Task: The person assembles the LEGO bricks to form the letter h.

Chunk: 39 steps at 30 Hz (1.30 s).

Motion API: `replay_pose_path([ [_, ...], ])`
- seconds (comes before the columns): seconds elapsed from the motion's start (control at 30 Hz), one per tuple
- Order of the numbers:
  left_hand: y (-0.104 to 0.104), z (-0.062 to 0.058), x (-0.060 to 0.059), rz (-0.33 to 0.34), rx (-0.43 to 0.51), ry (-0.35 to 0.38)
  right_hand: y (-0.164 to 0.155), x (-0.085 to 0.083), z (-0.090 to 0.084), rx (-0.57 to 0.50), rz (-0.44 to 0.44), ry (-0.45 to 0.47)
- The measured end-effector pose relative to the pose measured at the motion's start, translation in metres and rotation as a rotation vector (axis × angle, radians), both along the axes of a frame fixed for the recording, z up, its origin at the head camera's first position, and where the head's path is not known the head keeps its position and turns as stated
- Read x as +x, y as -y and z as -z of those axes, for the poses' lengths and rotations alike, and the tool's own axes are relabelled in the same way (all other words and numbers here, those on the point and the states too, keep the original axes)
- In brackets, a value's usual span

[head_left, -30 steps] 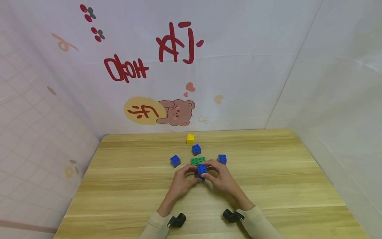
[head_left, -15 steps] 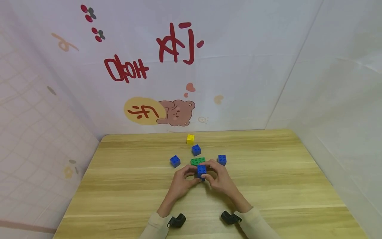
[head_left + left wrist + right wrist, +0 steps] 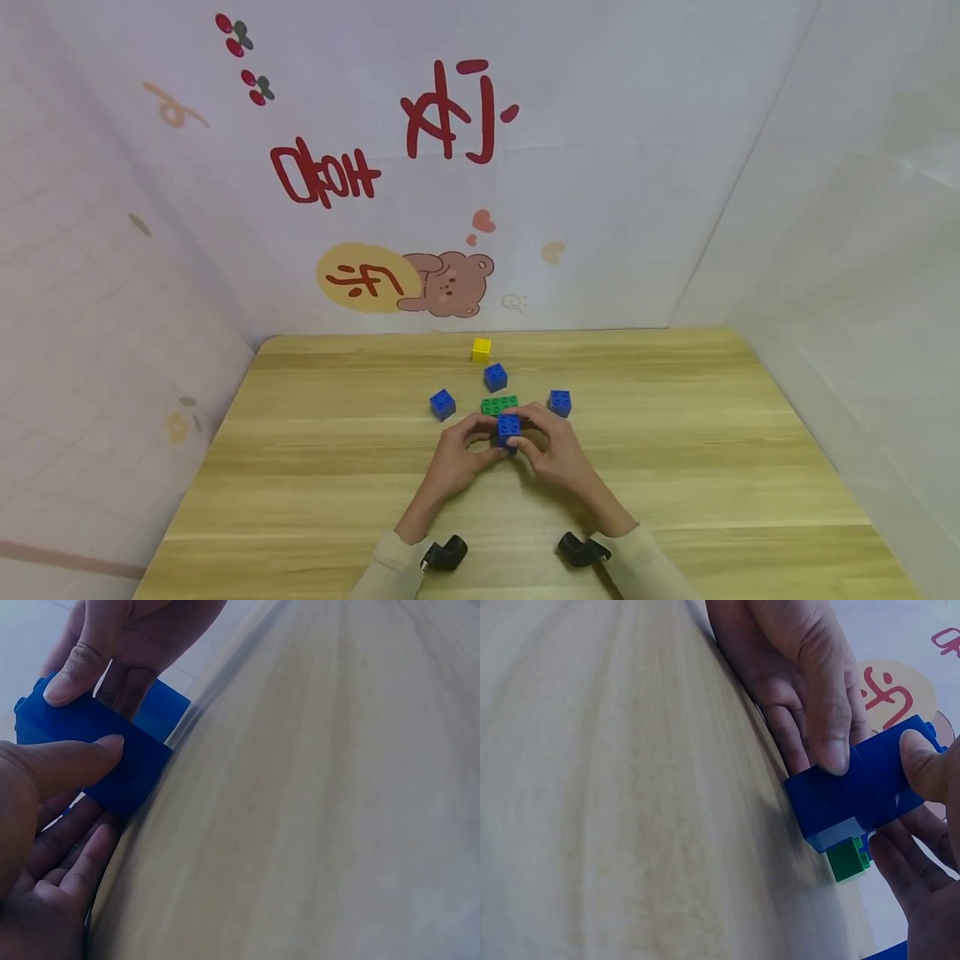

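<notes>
A blue brick stack [image 3: 508, 431] is pinched by left hand [image 3: 454, 461] and right hand [image 3: 557, 457] just before the green brick [image 3: 498, 405]; pressing together seems underway, firm squeeze needed next.

A small blue studded toy brick [image 3: 507, 429], studs up, sits near the middle of the wooden table [image 3: 300, 467].

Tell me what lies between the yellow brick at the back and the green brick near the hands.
One blue plastic brick sits between the yellow brick and the green brick, seen in the head view.
</notes>
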State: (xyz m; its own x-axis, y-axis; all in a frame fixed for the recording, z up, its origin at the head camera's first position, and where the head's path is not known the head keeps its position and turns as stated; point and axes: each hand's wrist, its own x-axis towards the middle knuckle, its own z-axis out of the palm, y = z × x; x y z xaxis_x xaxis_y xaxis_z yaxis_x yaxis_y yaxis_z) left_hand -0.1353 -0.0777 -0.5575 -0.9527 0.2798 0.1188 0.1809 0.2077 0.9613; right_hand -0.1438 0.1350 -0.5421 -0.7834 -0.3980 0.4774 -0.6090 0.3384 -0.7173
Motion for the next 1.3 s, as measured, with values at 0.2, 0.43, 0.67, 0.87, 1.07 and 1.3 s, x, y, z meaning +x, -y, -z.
replay_pose_path([
  [0.2,0.0,0.002,0.0,-0.004,0.002,0.006,-0.002,0.0,-0.001,0.008,0.036,0.029],
  [0.43,-0.001,0.001,0.0,0.001,0.027,-0.034,-0.008,-0.003,-0.002,0.037,0.069,0.02],
  [0.67,0.006,-0.022,0.003,-0.029,0.049,0.041,-0.016,-0.004,-0.009,0.07,0.059,0.032],
  [0.87,0.019,-0.045,0.002,-0.065,0.086,0.032,-0.025,-0.008,-0.018,0.046,0.058,0.012],
  [1.07,0.032,-0.055,0.001,-0.137,0.103,0.014,-0.035,-0.01,-0.018,0.03,0.1,-0.018],
  [1.3,0.047,-0.051,-0.001,-0.212,0.091,-0.034,-0.044,-0.008,-0.02,0.067,0.163,-0.027],
])
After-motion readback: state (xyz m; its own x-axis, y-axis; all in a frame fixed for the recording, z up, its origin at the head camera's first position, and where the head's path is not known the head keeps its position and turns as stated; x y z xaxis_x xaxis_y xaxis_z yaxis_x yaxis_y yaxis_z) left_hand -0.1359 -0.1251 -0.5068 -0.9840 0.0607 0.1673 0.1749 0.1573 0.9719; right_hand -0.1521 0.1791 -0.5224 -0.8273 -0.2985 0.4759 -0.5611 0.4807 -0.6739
